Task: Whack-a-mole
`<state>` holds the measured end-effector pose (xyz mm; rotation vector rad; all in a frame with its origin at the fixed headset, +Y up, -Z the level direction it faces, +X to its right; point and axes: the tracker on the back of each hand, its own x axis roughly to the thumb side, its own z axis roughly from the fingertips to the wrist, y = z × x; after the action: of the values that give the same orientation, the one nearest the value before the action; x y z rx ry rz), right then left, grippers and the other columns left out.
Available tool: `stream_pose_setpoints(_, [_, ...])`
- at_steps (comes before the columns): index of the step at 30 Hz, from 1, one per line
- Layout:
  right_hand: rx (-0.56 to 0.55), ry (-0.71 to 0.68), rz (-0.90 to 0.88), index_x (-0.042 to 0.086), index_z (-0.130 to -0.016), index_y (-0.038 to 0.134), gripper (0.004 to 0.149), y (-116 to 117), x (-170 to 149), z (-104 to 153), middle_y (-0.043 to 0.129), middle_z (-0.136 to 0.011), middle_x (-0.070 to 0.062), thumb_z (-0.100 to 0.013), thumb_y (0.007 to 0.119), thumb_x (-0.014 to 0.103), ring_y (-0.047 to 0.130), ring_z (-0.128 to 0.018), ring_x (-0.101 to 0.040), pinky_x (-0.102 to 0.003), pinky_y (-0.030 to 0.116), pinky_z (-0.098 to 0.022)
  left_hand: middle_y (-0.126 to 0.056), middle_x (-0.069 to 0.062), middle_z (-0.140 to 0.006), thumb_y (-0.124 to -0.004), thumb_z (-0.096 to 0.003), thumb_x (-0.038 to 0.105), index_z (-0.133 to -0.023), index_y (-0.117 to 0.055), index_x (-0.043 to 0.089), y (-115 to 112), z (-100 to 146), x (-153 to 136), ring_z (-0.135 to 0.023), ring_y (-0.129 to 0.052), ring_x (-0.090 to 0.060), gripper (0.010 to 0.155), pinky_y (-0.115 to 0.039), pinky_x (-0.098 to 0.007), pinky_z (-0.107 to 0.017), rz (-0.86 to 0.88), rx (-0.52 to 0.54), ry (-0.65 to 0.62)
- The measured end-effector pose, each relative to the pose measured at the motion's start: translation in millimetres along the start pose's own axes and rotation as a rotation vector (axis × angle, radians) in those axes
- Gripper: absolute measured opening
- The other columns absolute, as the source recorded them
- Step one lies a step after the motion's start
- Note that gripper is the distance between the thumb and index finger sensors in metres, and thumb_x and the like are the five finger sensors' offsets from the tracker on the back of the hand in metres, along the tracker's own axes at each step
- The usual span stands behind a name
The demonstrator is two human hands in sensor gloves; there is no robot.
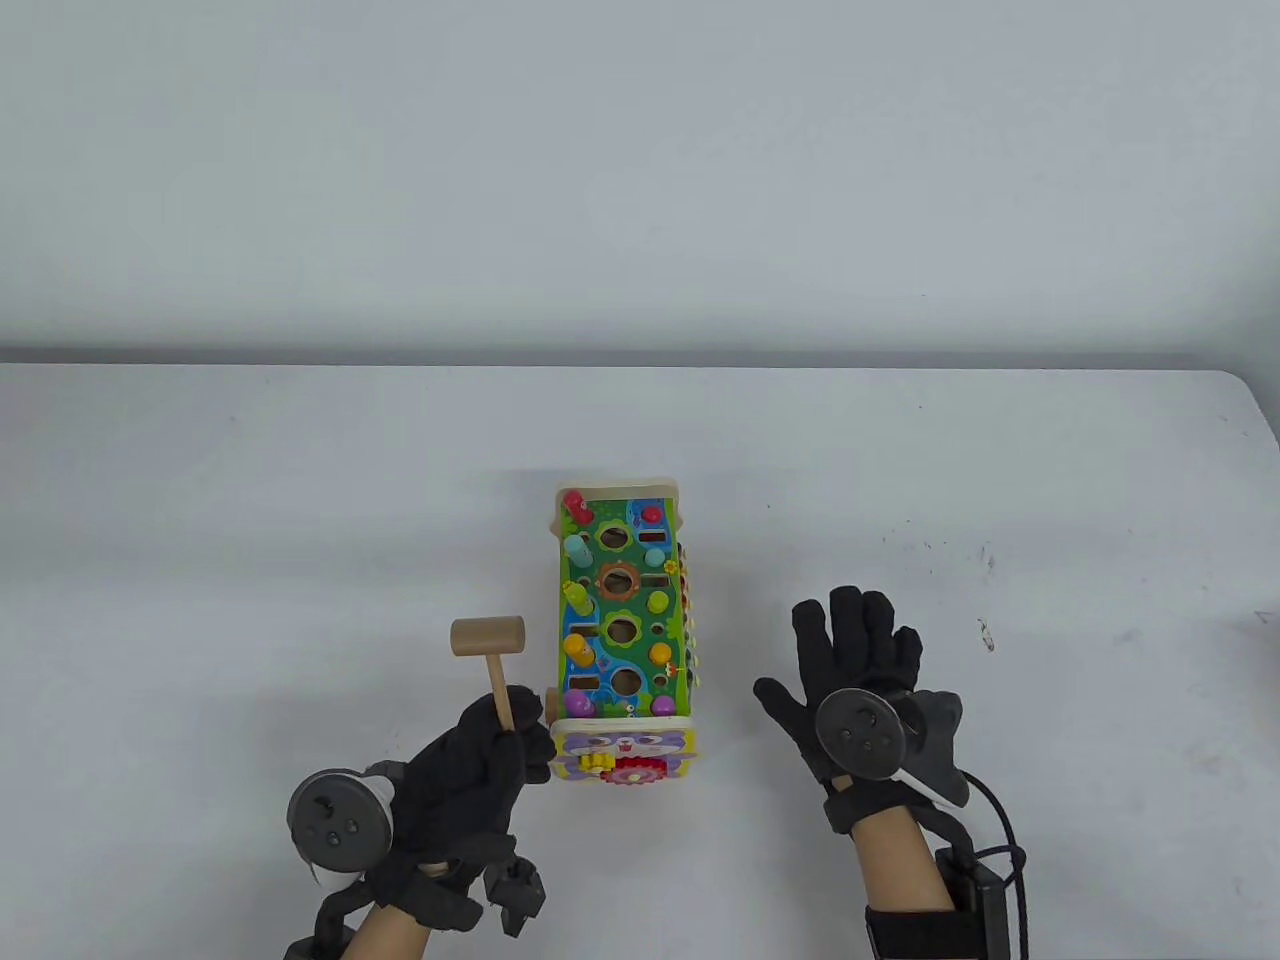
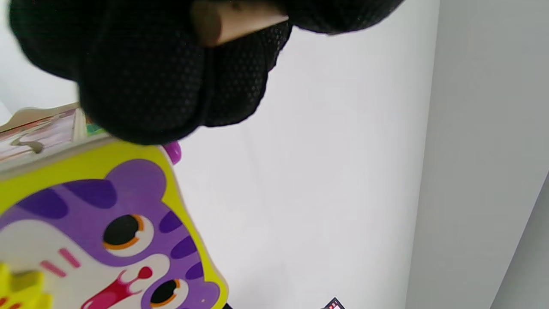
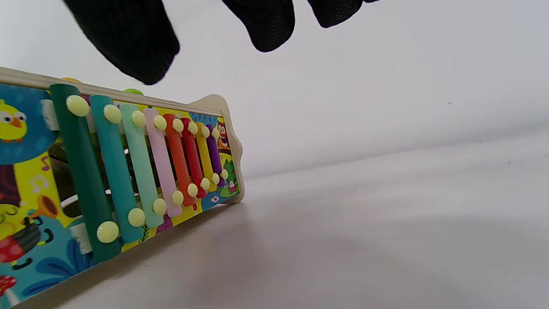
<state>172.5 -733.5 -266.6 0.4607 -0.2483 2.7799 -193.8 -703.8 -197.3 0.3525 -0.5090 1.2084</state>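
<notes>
A colourful wooden whack-a-mole toy box (image 1: 622,630) stands on the table, with coloured pegs (image 1: 578,648) along both long sides of its green top and round holes down the middle. My left hand (image 1: 470,760) grips the handle of a small wooden hammer (image 1: 487,637), whose head is raised left of the box. The handle's end (image 2: 231,21) shows between my gloved fingers in the left wrist view, above the box's purple tiger face (image 2: 107,240). My right hand (image 1: 850,650) lies open and flat on the table right of the box. The xylophone side (image 3: 141,167) faces it.
The white table (image 1: 300,520) ends at a far edge against a pale wall and rounds off at the far right corner. A few small dark marks (image 1: 985,630) dot the table right of my right hand.
</notes>
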Motion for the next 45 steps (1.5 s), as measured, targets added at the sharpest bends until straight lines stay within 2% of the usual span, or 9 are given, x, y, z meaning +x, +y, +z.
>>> stream_pose_setpoints(10, [0.019,0.022,-0.029,-0.003,-0.111,0.043,0.076,3.3,-3.7,0.5,0.026,-0.111,-0.037,-0.059,0.065,0.048,0.024,-0.098,-0.067,-0.081,0.023,-0.056,-0.091,-0.011,-0.050,-0.061,-0.0550,0.034,-0.094,-0.068,-0.006,4.4,0.7,-3.4,-0.018,-0.093,-0.024,0.057,-0.080,-0.057,-0.040,-0.062,0.013,0.014])
stream_pose_setpoints(16, [0.020,0.017,-0.040,-0.003,-0.111,0.043,0.076,3.5,-3.4,0.6,0.026,-0.111,-0.037,-0.060,0.065,0.048,0.024,-0.097,-0.067,-0.081,0.023,-0.056,-0.095,-0.010,-0.043,-0.064,-0.0550,0.036,-0.088,-0.077,-0.005,19.2,0.3,-8.0,-0.011,-0.093,-0.022,0.055,-0.084,-0.055,-0.036,-0.163,0.029,0.022])
stream_pose_setpoints(22, [0.003,0.015,-0.047,-0.003,-0.111,0.043,0.075,2.8,-3.8,1.5,0.026,-0.111,-0.037,-0.060,0.065,0.047,0.023,-0.097,-0.067,-0.081,0.023,-0.056,-0.096,-0.012,-0.045,-0.067,-0.0548,0.035,-0.087,-0.080,-0.005,33.1,0.7,-11.3,-0.014,-0.094,-0.026,0.053,-0.082,-0.057,-0.038,-0.249,0.077,0.030])
stream_pose_setpoints(26, [0.001,0.019,-0.057,-0.003,-0.111,0.043,0.075,2.6,-4.2,2.0,0.026,-0.111,-0.037,-0.060,0.065,0.047,0.024,-0.097,-0.067,-0.081,0.023,-0.056,-0.093,-0.014,-0.053,-0.069,-0.0546,0.033,-0.091,-0.077,-0.003,37.1,-0.1,-6.7,-0.023,-0.094,-0.029,0.052,-0.078,-0.059,-0.044,-0.336,0.045,0.017])
stream_pose_setpoints(36, [-0.015,0.022,-0.089,-0.004,-0.111,0.043,0.075,1.8,-5.0,3.1,0.026,-0.111,-0.038,-0.060,0.065,0.047,0.023,-0.097,-0.067,-0.081,0.023,-0.056,-0.094,-0.014,-0.051,-0.068,-0.0548,0.033,-0.089,-0.080,-0.003,35.7,-0.9,-6.2,-0.021,-0.095,-0.029,0.051,-0.079,-0.059,-0.043,-0.294,-0.068,0.019])
stream_pose_setpoints(38, [-0.012,0.024,-0.091,-0.004,-0.110,0.043,0.075,2.1,-4.9,3.2,0.026,-0.111,-0.038,-0.060,0.065,0.047,0.024,-0.097,-0.067,-0.081,0.023,-0.056,-0.095,-0.015,-0.050,-0.069,-0.0543,0.032,-0.088,-0.081,-0.004,35.1,-2.1,-7.1,-0.020,-0.095,-0.030,0.051,-0.079,-0.060,-0.042,-0.311,-0.114,0.044])
stream_pose_setpoints(41, [-0.001,0.027,-0.090,-0.004,-0.110,0.043,0.075,2.5,-4.9,3.2,0.026,-0.111,-0.038,-0.060,0.065,0.047,0.024,-0.096,-0.068,-0.081,0.023,-0.056,-0.094,-0.015,-0.053,-0.069,-0.0545,0.031,-0.090,-0.078,-0.004,33.7,-3.3,-8.8,-0.023,-0.094,-0.030,0.051,-0.078,-0.060,-0.044,-0.480,-0.249,0.143])
stream_pose_setpoints(43, [0.001,0.029,-0.094,-0.004,-0.111,0.042,0.075,2.2,-4.9,3.2,0.026,-0.111,-0.038,-0.060,0.065,0.047,0.024,-0.097,-0.067,-0.081,0.023,-0.056,-0.093,-0.013,-0.054,-0.068,-0.0547,0.033,-0.091,-0.078,-0.001,34.9,-3.4,-9.6,-0.024,-0.095,-0.029,0.051,-0.079,-0.059,-0.045,-0.528,-0.237,0.117])
stream_pose_setpoints(45, [-0.001,0.030,-0.097,-0.004,-0.110,0.043,0.075,1.8,-4.9,3.3,0.026,-0.111,-0.038,-0.060,0.064,0.046,0.024,-0.096,-0.068,-0.081,0.023,-0.056,-0.093,-0.013,-0.053,-0.067,-0.0548,0.033,-0.091,-0.078,-0.002,36.2,-2.4,-9.5,-0.023,-0.095,-0.027,0.051,-0.079,-0.058,-0.044,-0.449,-0.164,0.091])
